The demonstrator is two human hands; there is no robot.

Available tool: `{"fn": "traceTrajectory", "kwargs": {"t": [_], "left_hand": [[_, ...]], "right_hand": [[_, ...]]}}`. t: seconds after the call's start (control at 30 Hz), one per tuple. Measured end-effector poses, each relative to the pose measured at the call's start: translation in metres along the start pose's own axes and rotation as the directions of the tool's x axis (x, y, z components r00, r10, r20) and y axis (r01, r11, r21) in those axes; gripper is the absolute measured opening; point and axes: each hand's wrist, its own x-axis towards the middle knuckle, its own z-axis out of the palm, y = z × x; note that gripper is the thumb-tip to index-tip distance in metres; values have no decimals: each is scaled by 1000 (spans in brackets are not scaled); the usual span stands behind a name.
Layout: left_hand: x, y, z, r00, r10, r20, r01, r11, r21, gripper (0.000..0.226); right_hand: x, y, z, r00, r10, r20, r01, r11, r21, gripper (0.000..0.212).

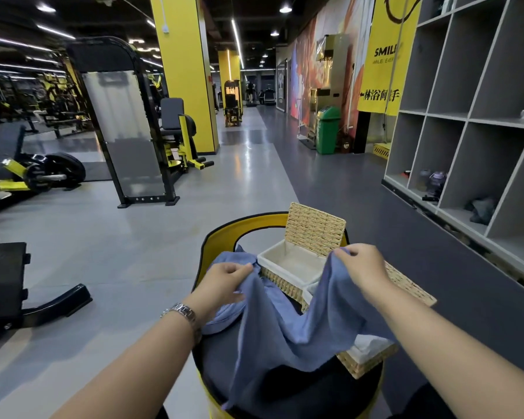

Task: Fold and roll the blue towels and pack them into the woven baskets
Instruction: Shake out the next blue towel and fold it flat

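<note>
Head view: left hand (pixel 224 282) and right hand (pixel 365 267), fingers (pixel 341 252) pinched shut on the top corners of a soft blue cloth towel (pixel 285 328), lifted and sagging above a round black-topped yellow stool (pixel 242 225). Behind, touching the towel, an open white-lined woven straw basket (pixel 294 264), lid upright.

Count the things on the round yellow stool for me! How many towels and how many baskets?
Blue towels: 2, the held towel and the loose towel under the left hand
Woven baskets: 2, the far basket and the near basket
Total: 4
</note>
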Motion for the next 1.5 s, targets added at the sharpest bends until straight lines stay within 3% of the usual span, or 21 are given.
{"fn": "traceTrajectory", "kwargs": {"t": [0.13, 0.23, 0.3, 0.47, 0.57, 0.67, 0.77, 0.87, 1.0, 1.1, 1.27, 1.37, 1.5], "left_hand": [[-3, 15, 32, 997, 53, -52, -62, 982, -178, 24], [-4, 22, 45, 988, 108, -110, -133, 959, -250, 24], [-6, 23, 48, 986, 127, -110, -152, 953, -262, 23], [-9, 22, 46, 955, 277, -104, -293, 935, -198, 19], [-7, 16, 42, 955, 295, 0, -291, 942, -167, 28], [-6, 10, 43, 940, 328, 99, -322, 944, -65, 37], [-5, 3, 40, 928, 369, 49, -371, 928, 39, 39], [0, -8, 32, 942, 335, -8, -332, 938, 95, 26], [9, -28, 24, 903, 375, 208, -420, 872, 252, 24], [8, -40, 23, 879, 389, 274, -466, 821, 330, 14], [4, -62, 23, 880, 330, 343, -446, 822, 354, 21], [2, -65, 19, 859, 256, 444, -392, 886, 247, 20], [-5, -60, 18, 797, 197, 571, -433, 845, 313, 48]], "right_hand": [[-21, -29, 29, 982, -56, 180, 51, 998, 36, 30], [-36, -46, 38, 986, -107, 125, 85, 981, 173, 8], [-42, -52, 41, 982, -142, 122, 114, 972, 208, 4], [-47, -50, 45, 940, -255, 226, 192, 944, 267, 15], [-46, -43, 48, 921, -242, 306, 140, 937, 318, 27], [-44, -38, 51, 939, -200, 281, 118, 952, 282, 28], [-42, -35, 50, 954, -202, 220, 149, 960, 237, 16], [-44, -38, 44, 931, -264, 250, 196, 944, 266, 13], [-39, -48, 31, 911, -327, 251, 226, 906, 359, 30], [-30, -52, 19, 939, -287, 189, 179, 877, 446, 26], [-17, -52, 1, 964, -234, 124, 145, 859, 490, 23], [-11, -46, -6, 974, -212, 86, 144, 861, 488, 28], [-7, -39, -8, 976, -197, 89, 127, 856, 500, 23]]}}
